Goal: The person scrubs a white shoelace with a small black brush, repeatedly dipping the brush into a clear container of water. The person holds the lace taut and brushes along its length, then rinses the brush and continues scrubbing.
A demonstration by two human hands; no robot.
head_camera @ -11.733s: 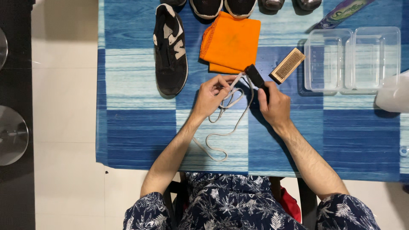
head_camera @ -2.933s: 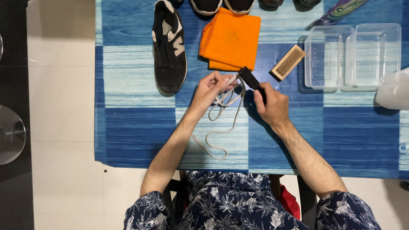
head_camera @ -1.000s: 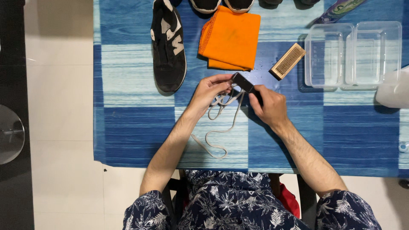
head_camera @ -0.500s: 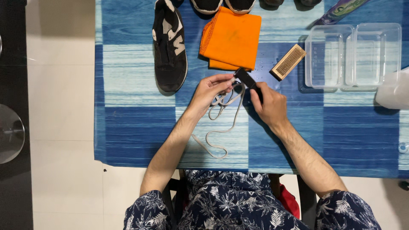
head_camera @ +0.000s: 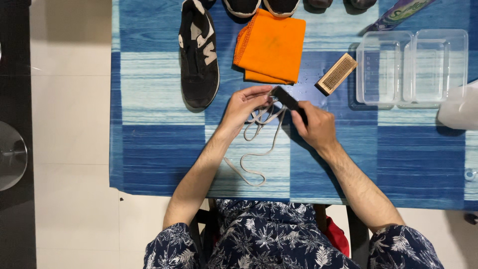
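shoelace (head_camera: 259,149): pale cord lying loose on the blue striped tablecloth (head_camera: 159,144), upper end bunched between the two hands, the rest trailing toward the table's near edge in an open loop.
left hand (head_camera: 244,104): fingers pinched on the bunched part of the shoelace, just beside the right hand.
right hand (head_camera: 313,127): closed around a dark brush (head_camera: 286,99), its head set against the lace at the left fingertips.
progress: lace is out of the shoe and under the brush — by the look of it the scrubbing is mid-way; i cannot tell how clean the cord is.
black sneaker (head_camera: 198,55): lies on its side beyond the left hand, apart from it, no lace visible in it.
left to do: the sneaker, the orange cloth (head_camera: 271,45) and the wooden brush (head_camera: 337,73) lie untouched.
clear containers (head_camera: 413,67): two shallow plastic tubs side by side, right of the wooden brush — both look empty, though water would be hard to see.
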